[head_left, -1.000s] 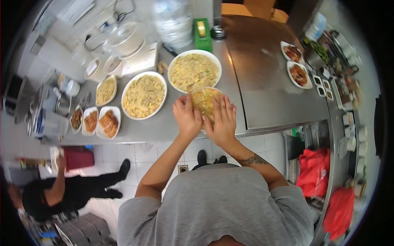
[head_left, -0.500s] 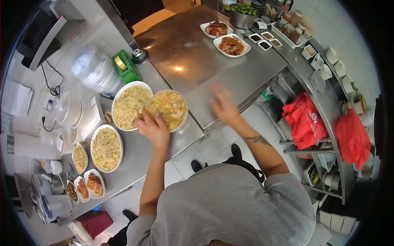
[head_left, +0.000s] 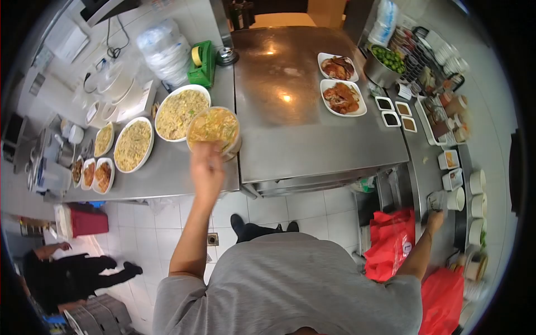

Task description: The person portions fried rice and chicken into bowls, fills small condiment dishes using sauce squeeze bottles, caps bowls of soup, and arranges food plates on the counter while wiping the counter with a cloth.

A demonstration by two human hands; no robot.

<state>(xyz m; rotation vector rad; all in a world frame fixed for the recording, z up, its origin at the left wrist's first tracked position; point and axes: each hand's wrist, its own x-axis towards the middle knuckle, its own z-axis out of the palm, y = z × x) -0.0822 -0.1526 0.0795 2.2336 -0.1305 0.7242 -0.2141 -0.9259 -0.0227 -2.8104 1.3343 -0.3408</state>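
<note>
My left hand (head_left: pixel 207 161) is at the near edge of a round, clear tub of soup (head_left: pixel 214 129) with egg and green bits. Its fingers look bent but are blurred, and whether they touch the tub I cannot tell. Stretched out to the far right, my right hand (head_left: pixel 434 221) is at the near end of a translucent plastic item (head_left: pixel 437 201) on the side counter. Its fingers are too small to make out. Against the tub's left side sits an oval plate of fried rice (head_left: pixel 182 113), with a second rice plate (head_left: pixel 134 146) further left.
Two dishes of saucy meat (head_left: pixel 343 98) and several small sauce dishes (head_left: pixel 389 119) are on the right. A pot of green limes (head_left: pixel 387 59) stands behind them. Red bags (head_left: pixel 391 245) hang below the side counter. A person in dark clothes (head_left: pixel 67 273) is at lower left.
My right hand has moved from over the steel table to the side counter at the right. My left hand has shifted to the tub's near edge. The view has turned right.
</note>
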